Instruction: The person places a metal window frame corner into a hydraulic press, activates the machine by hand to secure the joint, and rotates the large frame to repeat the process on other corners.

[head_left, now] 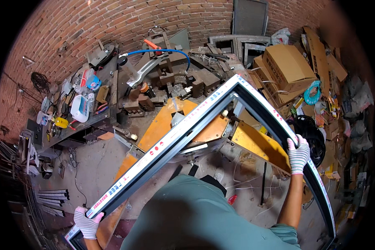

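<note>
A large window frame of dark profile, with white printed film along its outer face, slants across the view in front of me. One of its corners points away, over a machine bench with orange-yellow plates. My left hand, in a striped white glove with pink fingertips, is closed around the frame's lower left end. On the right side bar, my right hand in a matching glove grips the profile from outside. The bar's far right end runs down to the lower right. Parts of the frame near my body are out of view.
Clamps and a blue hose sit on the machine. At left a bench carries bottles, a white jug and tools. Cardboard boxes and clutter pile up at right. Metal profiles lie on the floor at left.
</note>
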Demonstrator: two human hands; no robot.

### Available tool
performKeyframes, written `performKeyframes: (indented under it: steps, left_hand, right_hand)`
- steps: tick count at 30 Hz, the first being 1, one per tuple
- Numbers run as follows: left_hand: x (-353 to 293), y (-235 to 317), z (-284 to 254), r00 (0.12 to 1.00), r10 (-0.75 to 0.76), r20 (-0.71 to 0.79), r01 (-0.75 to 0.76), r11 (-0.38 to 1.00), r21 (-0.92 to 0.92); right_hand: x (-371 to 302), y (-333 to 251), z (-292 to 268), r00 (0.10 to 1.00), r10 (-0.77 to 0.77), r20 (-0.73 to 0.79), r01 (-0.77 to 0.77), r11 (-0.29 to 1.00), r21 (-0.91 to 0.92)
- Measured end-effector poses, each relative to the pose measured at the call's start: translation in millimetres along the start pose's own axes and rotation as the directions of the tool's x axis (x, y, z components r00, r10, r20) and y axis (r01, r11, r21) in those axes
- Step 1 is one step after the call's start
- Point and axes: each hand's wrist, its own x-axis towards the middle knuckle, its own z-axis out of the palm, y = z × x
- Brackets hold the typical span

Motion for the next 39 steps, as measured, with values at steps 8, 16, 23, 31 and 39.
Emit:
performKeyframes:
  steps: [8,16,23,31,39]
  left_hand:
    - [-44,-25,-5,0.985,-0.173,-0.022,0.174,0.983,0.052]
    - [-38,-17,51,0.940,-0.336,0.066,0.334,0.942,0.037]
    - [-51,-28,99,0.900,-0.398,0.178,0.408,0.913,-0.023]
    - [-48,-26,122,0.887,-0.408,0.216,0.410,0.911,0.037]
    - [-40,-43,139,0.868,-0.406,0.287,0.387,0.914,0.121]
  right_hand:
    - [-2,-132,31,0.990,-0.097,0.100,0.087,0.991,0.099]
    - [-4,-172,85,0.978,-0.096,0.183,0.065,0.984,0.166]
    - [-1,-184,106,0.976,-0.162,0.147,0.138,0.977,0.160]
    - [-12,-185,126,0.958,-0.123,0.259,0.095,0.988,0.120]
    - [-14,-201,137,0.945,-0.152,0.290,0.127,0.987,0.101]
